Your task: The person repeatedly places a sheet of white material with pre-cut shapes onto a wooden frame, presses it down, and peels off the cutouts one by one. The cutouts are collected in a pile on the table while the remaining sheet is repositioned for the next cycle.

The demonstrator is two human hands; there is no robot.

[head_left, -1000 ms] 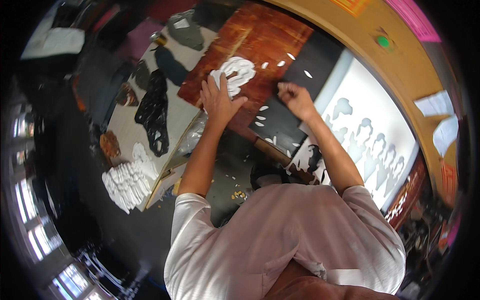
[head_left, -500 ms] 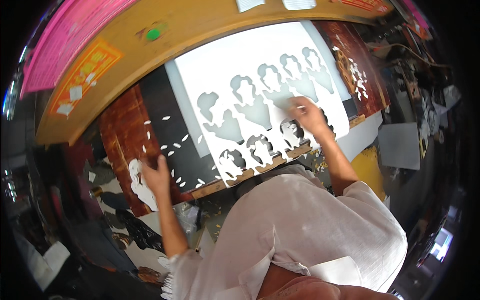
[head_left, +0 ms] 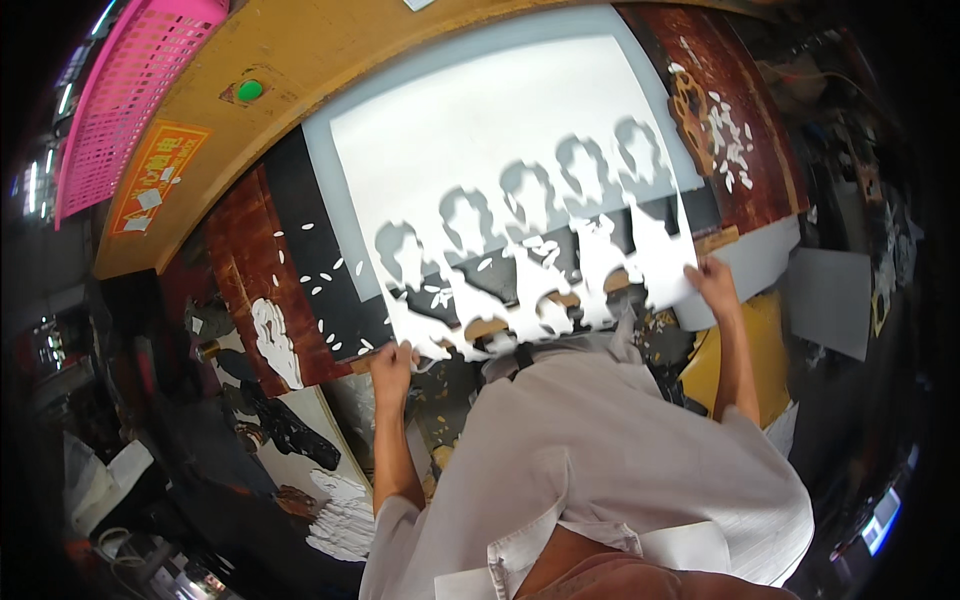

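- Left hand [head_left: 392, 362] and right hand [head_left: 714, 284] each pinched a near corner of the white cut-out sheet [head_left: 500, 160].
- Sheet's far edge lay near the yellow board [head_left: 330, 50]; scraps [head_left: 320, 275] dotted the dark surface [head_left: 310, 220] leftward.

Both arms reached forward, spread wide apart.

The left hand [head_left: 391, 360] lay out at the near left, its forearm bare and nearly straight from a short sleeve, fingers curled in a closed grip. The right hand [head_left: 714, 283] sat farther off at the right, elbow bent, wrist raised, fingers likewise pinched shut in a grip.
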